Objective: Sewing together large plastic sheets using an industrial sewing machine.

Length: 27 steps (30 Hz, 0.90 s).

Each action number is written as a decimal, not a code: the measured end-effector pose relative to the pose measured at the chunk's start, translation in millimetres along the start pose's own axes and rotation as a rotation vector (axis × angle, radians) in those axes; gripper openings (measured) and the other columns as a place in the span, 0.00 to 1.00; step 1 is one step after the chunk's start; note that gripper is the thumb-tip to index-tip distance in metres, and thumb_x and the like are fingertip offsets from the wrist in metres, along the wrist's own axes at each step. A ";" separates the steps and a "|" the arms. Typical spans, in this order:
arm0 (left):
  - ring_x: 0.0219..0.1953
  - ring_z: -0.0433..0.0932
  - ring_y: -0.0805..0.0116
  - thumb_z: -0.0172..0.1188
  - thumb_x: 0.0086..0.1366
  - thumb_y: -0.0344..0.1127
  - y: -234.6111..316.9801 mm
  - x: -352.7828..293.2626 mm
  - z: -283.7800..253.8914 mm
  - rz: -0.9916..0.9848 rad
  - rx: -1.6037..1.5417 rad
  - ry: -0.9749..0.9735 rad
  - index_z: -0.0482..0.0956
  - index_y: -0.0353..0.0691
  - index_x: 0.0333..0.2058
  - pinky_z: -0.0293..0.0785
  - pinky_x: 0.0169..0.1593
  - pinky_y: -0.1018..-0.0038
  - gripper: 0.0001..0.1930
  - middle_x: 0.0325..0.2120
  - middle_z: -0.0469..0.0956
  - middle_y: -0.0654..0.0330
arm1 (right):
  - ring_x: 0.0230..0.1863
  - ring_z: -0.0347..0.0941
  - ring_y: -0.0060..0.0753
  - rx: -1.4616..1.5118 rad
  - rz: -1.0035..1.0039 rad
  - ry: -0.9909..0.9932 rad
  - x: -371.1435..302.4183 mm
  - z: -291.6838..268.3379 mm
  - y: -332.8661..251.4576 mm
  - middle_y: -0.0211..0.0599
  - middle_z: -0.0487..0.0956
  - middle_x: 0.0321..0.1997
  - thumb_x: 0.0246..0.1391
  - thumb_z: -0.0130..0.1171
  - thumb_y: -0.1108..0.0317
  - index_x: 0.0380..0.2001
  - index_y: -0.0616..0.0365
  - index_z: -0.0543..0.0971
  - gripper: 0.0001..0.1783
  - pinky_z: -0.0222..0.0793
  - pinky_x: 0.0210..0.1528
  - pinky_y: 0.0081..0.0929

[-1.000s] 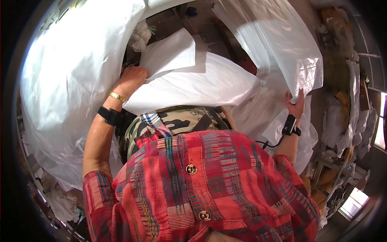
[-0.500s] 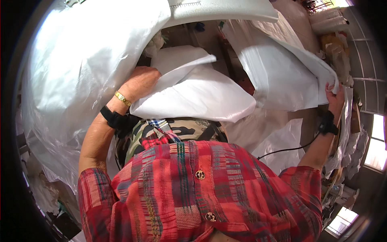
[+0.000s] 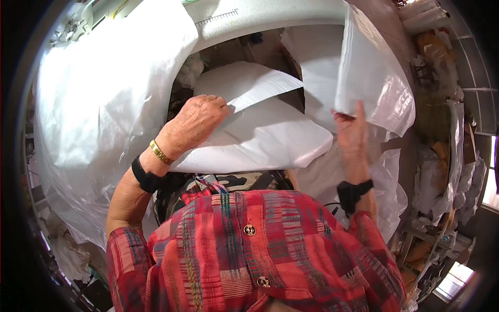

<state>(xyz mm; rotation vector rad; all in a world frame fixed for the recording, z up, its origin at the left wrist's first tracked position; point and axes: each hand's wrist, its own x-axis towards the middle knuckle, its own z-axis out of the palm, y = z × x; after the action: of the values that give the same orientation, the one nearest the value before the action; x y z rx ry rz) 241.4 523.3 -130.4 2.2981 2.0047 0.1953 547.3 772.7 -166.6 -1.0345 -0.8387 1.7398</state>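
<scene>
My left hand (image 3: 197, 122) is closed, its fingertips at the raised edge of a white woven plastic sheet (image 3: 270, 130) that lies folded over my lap. A gold watch and a black strap circle that wrist. My right hand (image 3: 352, 130), slightly blurred, is at the lower corner of another white plastic sheet (image 3: 382, 78). One finger stands up in front of it while the others meet its edge. This second sheet hangs from the work surface in a folded flap. A black strap wraps the right wrist.
A curved pale work surface (image 3: 270, 16) with ruler marks runs across the far side. A large shiny white plastic sheet (image 3: 104, 114) drapes down at the left. Crumpled clear plastic (image 3: 387, 182) lies at the right, near cluttered shelving (image 3: 431, 229).
My right hand has swung left toward the middle, and the right sheet's corner has come over with it, folding the flap. My left hand has shifted slightly right, lifting the lap sheet's edge.
</scene>
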 end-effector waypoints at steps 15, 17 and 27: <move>0.36 0.83 0.57 0.59 0.56 0.29 -12.7 -13.3 31.5 0.128 0.077 -0.211 0.83 0.37 0.27 0.78 0.39 0.66 0.05 0.29 0.82 0.53 | 0.39 0.72 0.33 0.057 -0.092 -0.010 -9.0 6.1 20.0 0.36 0.74 0.46 0.66 0.56 0.54 0.49 0.56 0.72 0.19 0.75 0.46 0.38; 0.37 0.84 0.57 0.59 0.57 0.29 -15.8 -14.3 26.4 0.124 0.091 -0.171 0.83 0.37 0.27 0.78 0.39 0.66 0.05 0.29 0.82 0.53 | 0.39 0.72 0.33 0.030 -0.105 0.010 -14.1 -6.5 15.9 0.36 0.74 0.46 0.66 0.56 0.55 0.49 0.56 0.72 0.18 0.75 0.46 0.38; 0.39 0.82 0.63 0.58 0.56 0.30 -14.8 -8.2 24.7 0.108 0.161 -0.213 0.79 0.41 0.33 0.78 0.43 0.70 0.06 0.33 0.80 0.59 | 0.53 0.72 0.29 -0.209 0.084 0.035 -76.9 -103.5 84.3 0.34 0.74 0.56 0.67 0.54 0.60 0.59 0.59 0.70 0.22 0.71 0.50 0.31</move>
<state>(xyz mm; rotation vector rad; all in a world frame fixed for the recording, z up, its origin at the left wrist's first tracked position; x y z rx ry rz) 229.5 517.7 -157.4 2.4054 1.8567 -0.2034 628.1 681.5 -260.9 -1.2514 -0.9827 1.7250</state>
